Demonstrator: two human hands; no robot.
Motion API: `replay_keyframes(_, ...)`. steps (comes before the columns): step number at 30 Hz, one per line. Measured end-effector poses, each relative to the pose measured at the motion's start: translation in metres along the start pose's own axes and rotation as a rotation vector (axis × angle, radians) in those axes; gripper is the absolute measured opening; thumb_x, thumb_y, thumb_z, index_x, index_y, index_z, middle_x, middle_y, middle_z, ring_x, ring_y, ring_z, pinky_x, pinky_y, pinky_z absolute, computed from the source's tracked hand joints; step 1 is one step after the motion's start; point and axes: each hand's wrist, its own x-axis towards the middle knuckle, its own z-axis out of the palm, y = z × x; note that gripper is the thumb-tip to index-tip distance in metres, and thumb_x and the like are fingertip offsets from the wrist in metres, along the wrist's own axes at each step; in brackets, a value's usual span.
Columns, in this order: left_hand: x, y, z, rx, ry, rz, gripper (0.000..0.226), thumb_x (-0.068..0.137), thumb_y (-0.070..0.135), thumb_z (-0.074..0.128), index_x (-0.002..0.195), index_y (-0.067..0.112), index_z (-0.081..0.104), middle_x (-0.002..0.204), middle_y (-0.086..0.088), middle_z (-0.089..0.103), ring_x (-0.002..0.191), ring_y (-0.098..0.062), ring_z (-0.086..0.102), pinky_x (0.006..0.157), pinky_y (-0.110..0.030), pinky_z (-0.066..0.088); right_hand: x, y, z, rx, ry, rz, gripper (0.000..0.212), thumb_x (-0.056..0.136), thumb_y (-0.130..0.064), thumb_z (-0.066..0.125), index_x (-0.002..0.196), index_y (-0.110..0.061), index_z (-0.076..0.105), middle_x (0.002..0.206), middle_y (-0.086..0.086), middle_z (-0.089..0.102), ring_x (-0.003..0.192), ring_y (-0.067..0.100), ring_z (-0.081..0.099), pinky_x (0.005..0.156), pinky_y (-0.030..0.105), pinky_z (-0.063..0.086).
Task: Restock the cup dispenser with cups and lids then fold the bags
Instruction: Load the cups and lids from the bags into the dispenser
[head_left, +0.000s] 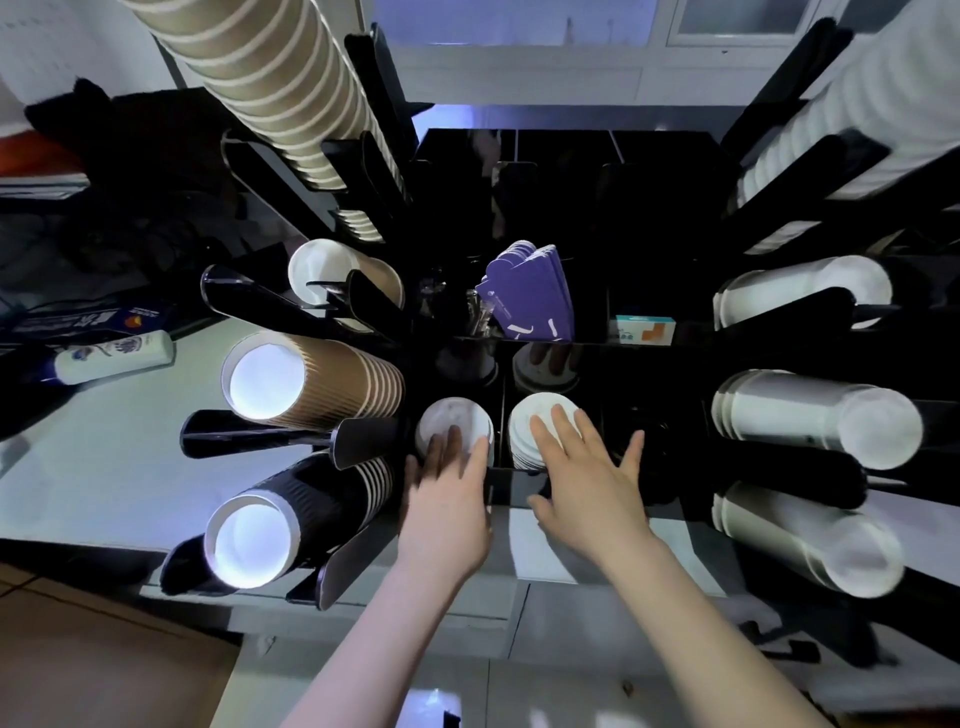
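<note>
A black cup dispenser (561, 156) fills the middle of the head view. Two stacks of white lids stand in its front compartments. My left hand (449, 488) rests with straight fingers on the left lid stack (452, 415). My right hand (587, 467) lies flat, fingers spread, on the right lid stack (540, 410). Brown ribbed cups (322, 379) and black ribbed cups (291, 525) sit in the left racks. White cup stacks (810, 415) fill the right racks. Purple folded items (530, 291) stand in a middle compartment.
A long brown cup stack (270, 83) rises at the upper left. A white bottle (114, 356) lies on the counter at left. A small white and orange box (644, 330) sits in the dispenser's right compartment. A brown surface (104, 654) shows at the lower left.
</note>
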Motion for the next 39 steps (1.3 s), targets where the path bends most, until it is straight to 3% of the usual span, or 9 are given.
replay_keyframes(12, -0.007, 0.006, -0.007, -0.056, 0.027, -0.028, 0.071, 0.093, 0.027, 0.048, 0.151, 0.024, 0.007, 0.161, -0.007, 0.004, 0.148, -0.026, 0.003, 0.117, -0.046, 0.009, -0.002, 0.003, -0.003, 0.119, -0.011, -0.02, 0.08, 0.086, -0.029, 0.054, 0.152, -0.031, 0.008, 0.161, -0.005, -0.002, 0.147, 0.017, -0.012, 0.109, 0.067, -0.006)
replay_keyframes(16, -0.016, 0.006, -0.008, -0.124, 0.05, -0.052, 0.07, 0.092, 0.024, 0.048, 0.15, 0.023, 0.01, 0.16, -0.006, 0.007, 0.147, -0.023, 0.005, 0.117, -0.043, 0.009, 0.004, 0.005, -0.015, 0.286, 0.144, 0.047, 0.065, 0.09, -0.039, 0.052, 0.149, -0.027, 0.027, 0.159, -0.002, 0.017, 0.147, 0.017, 0.001, 0.115, 0.057, -0.002)
replay_keyframes(18, -0.019, 0.005, -0.009, -0.168, 0.048, -0.073, 0.069, 0.091, 0.022, 0.048, 0.15, 0.022, 0.013, 0.16, -0.005, 0.006, 0.147, -0.022, 0.005, 0.119, -0.043, 0.011, 0.01, 0.004, -0.019, 0.253, 0.221, 0.108, 0.071, 0.087, -0.05, 0.057, 0.147, -0.025, 0.029, 0.156, 0.002, 0.026, 0.146, 0.022, 0.005, 0.116, 0.054, 0.002)
replay_keyframes(21, -0.022, 0.002, -0.011, -0.2, 0.055, -0.084, 0.069, 0.091, 0.02, 0.051, 0.15, 0.022, 0.016, 0.16, -0.005, 0.006, 0.146, -0.022, 0.007, 0.116, -0.043, 0.021, 0.021, -0.002, -0.023, 0.176, 0.154, 0.149, 0.083, 0.079, -0.063, 0.061, 0.145, -0.023, 0.03, 0.15, 0.007, 0.035, 0.145, 0.03, 0.006, 0.113, 0.06, -0.001)
replay_keyframes(24, -0.023, 0.0, -0.014, -0.218, 0.072, -0.085, 0.068, 0.09, 0.019, 0.05, 0.149, 0.023, 0.017, 0.16, -0.003, 0.007, 0.146, -0.021, 0.005, 0.114, -0.042, 0.026, 0.027, -0.003, -0.027, 0.169, 0.135, 0.171, 0.077, 0.076, -0.06, 0.063, 0.138, -0.022, 0.038, 0.143, 0.006, 0.044, 0.144, 0.031, 0.007, 0.109, 0.066, -0.005)
replay_keyframes(27, -0.024, -0.002, -0.017, -0.255, 0.093, -0.082, 0.066, 0.089, 0.017, 0.048, 0.148, 0.024, 0.018, 0.159, 0.0, 0.009, 0.145, -0.02, 0.009, 0.11, -0.039, 0.033, 0.024, -0.001, -0.03, 0.238, 0.215, 0.175, 0.071, 0.074, -0.058, 0.065, 0.134, -0.026, 0.044, 0.14, -0.001, 0.046, 0.141, 0.028, 0.012, 0.11, 0.063, -0.007)
replay_keyframes(30, -0.023, -0.004, -0.022, -0.321, 0.156, -0.067, 0.065, 0.087, 0.015, 0.048, 0.146, 0.021, 0.022, 0.156, 0.0, 0.018, 0.142, -0.022, 0.019, 0.104, -0.036, 0.036, 0.018, -0.005, -0.034, 0.349, 0.334, 0.158, 0.069, 0.07, -0.057, 0.065, 0.132, -0.03, 0.047, 0.138, -0.004, 0.046, 0.131, 0.024, 0.025, 0.112, 0.049, 0.01)
replay_keyframes(33, -0.02, -0.007, -0.027, -0.372, 0.176, -0.057, 0.069, 0.088, 0.015, 0.049, 0.15, 0.02, 0.018, 0.155, -0.001, 0.021, 0.141, -0.021, 0.021, 0.107, -0.037, 0.035, 0.018, -0.014, -0.038, 0.513, 0.351, 0.131, 0.068, 0.07, -0.048, 0.07, 0.131, -0.029, 0.047, 0.138, -0.002, 0.041, 0.122, 0.026, 0.036, 0.102, 0.037, 0.027)
replay_keyframes(39, -0.022, -0.011, -0.027, -0.414, 0.167, -0.042, 0.069, 0.091, 0.019, 0.05, 0.151, 0.022, 0.015, 0.153, 0.0, 0.023, 0.139, -0.018, 0.023, 0.1, -0.036, 0.04, 0.017, -0.014, -0.034, 0.556, 0.29, 0.141, 0.065, 0.072, -0.034, 0.075, 0.13, -0.024, 0.049, 0.136, 0.002, 0.037, 0.12, 0.029, 0.04, 0.095, 0.028, 0.033)
